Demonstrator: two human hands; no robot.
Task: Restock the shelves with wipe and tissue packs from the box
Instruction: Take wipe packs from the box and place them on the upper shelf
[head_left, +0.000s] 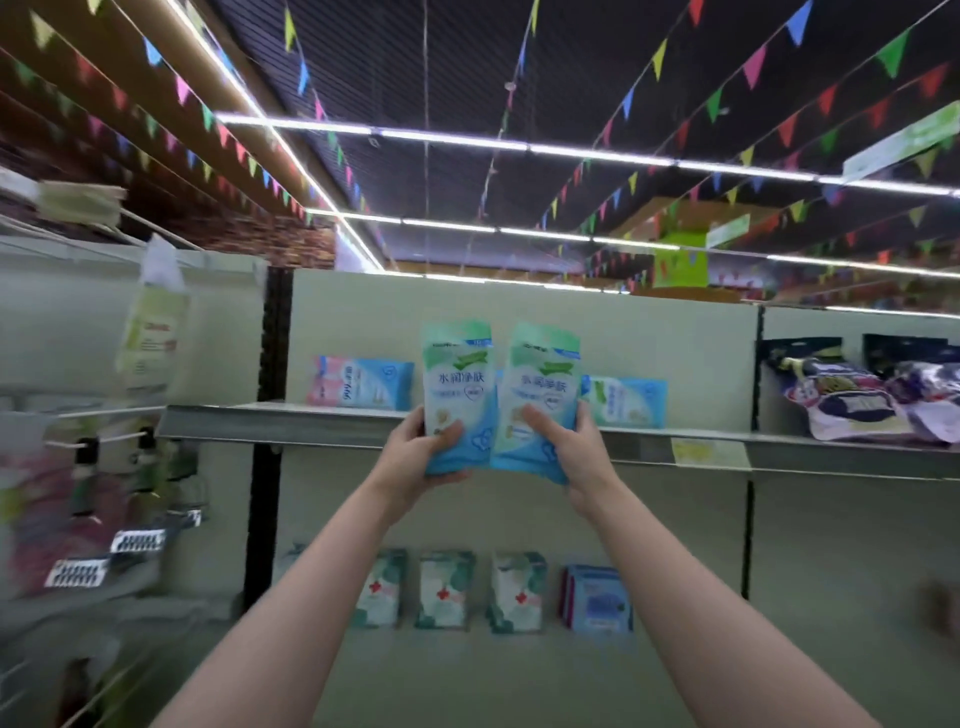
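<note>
The person's left hand (422, 456) grips the lower end of one blue-green wipe pack (455, 391), held upright. The right hand (567, 448) grips a second wipe pack (538, 395) the same way, just beside the first, their edges almost touching. Both packs are raised in front of the top shelf (332, 422). On that shelf, a pink-and-blue pack (361, 383) lies beyond the left hand, and another blue pack (626, 401) beyond the right. Below the forearms stand three packs with red crosses (444, 590).
</note>
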